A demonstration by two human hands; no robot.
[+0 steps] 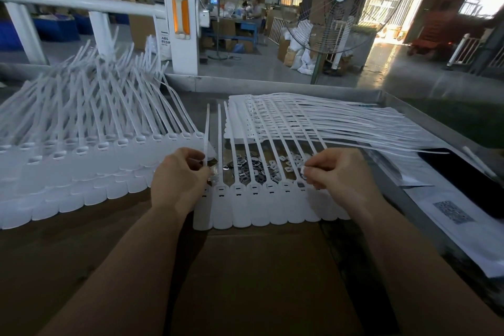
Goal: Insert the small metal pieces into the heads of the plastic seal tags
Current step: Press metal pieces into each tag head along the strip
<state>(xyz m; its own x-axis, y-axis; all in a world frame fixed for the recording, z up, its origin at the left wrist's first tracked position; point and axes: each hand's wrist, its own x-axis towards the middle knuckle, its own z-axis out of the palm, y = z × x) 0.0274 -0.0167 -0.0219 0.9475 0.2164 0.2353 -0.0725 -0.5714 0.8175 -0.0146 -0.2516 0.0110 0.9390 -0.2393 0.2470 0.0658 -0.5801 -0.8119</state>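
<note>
- Tags (261,199): row of joined white plastic strips flat on the counter (245,267) before me, heads with slots facing up, tails running away.
- Metal pieces (253,168): loose heap just behind the heads, between the tails.
- Left hand (178,174): my grip pinches one tail at the row's left end.
- Right hand (334,169): fingertips pressed together at the right-end head; contents too small to tell.
- Handling, my judgement: pieces light, stiff, slippery; take them by the edges. Tags bendy; steady them at the head.

Metal pieces (255,165) behind tag row (261,203).
</note>
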